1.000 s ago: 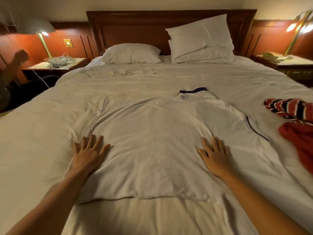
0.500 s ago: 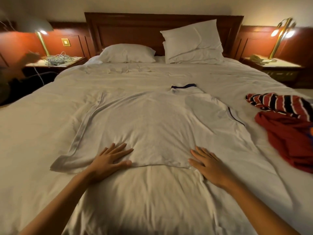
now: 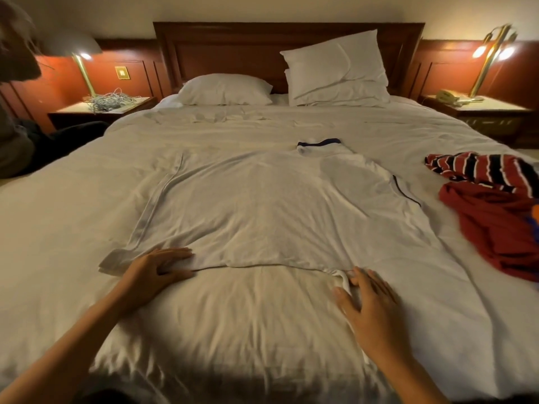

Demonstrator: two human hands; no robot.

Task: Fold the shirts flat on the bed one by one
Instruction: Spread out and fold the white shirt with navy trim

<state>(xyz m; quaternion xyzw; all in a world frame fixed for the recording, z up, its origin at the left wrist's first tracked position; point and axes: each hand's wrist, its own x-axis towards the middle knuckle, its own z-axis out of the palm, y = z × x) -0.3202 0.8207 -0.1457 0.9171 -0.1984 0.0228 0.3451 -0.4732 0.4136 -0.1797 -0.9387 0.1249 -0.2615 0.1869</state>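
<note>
Warm light fell across a wide bed [image 3: 262,330] dressed in white, and at its near end both hands were laid down. The left hand [image 3: 157,269] was pressed flat on the lower hem of a white shirt [image 3: 277,217], with fingers straight and slightly spread and the thumb set just under the hem edge; nothing was gripped. The right hand [image 3: 370,304] was likewise flat with fingers extended, its fingertips touching the curled corner at the other end of the same hem, and nothing was clasped by it. This placing is judged to serve smoothing: the hem was pinned at both ends so that the cloth could be drawn taut before any fold was made. Beyond the fingertips the shirt was spread lengthwise, its navy-edged collar [image 3: 319,142] farthest from the hands. A long strip ran away from the left hand, though whether a side had been turned in there could not be told. Well out past the right hand, apart from the white shirt, a striped shirt [image 3: 481,167] and a red shirt [image 3: 495,228] were heaped together, presumably left to wait their turn. Farthest off, pillows [image 3: 224,88] were set against a wooden headboard [image 3: 233,51], flanked by lit lamps [image 3: 493,53].
</note>
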